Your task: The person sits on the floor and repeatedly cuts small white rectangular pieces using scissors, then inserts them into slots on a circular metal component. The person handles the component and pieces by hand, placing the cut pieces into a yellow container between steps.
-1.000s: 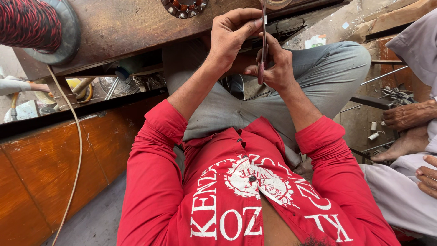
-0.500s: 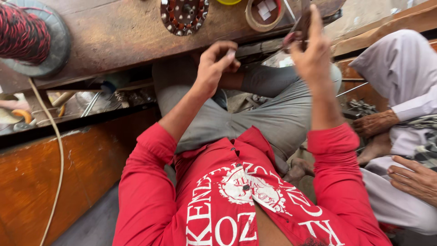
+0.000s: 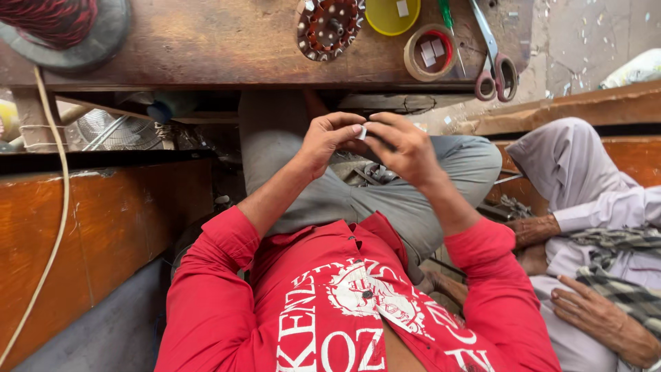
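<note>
A worn brown wooden counter [image 3: 206, 48] runs across the top of the view, and its surface is scratched and stained. Below it there is a dark gap, and on the left an orange-brown wooden board [image 3: 89, 234] stands at the side of the seated person. On the counter, at the far left, a big spool of dark red wire [image 3: 58, 21] rests, and a pale cord [image 3: 58, 207] hangs down from there along the board. Near the middle of the counter lies a round toothed metal part [image 3: 329, 26], and just beside it a yellow lid [image 3: 392, 14]. Next is a roll of tape [image 3: 430, 54], with some small white paper pieces lying inside its ring. A pair of scissors [image 3: 492, 58] with reddish handles lies at the right end, near a green-handled tool [image 3: 447, 21]. The person wears a red shirt and grey trousers. The left hand [image 3: 327, 141] and the right hand [image 3: 406, 148] are raised together over the lap, under the counter edge, and their fingertips pinch a small white piece [image 3: 361, 132] between them. At the right, another person in pale clothes sits, one hand [image 3: 599, 317] resting low.
</note>
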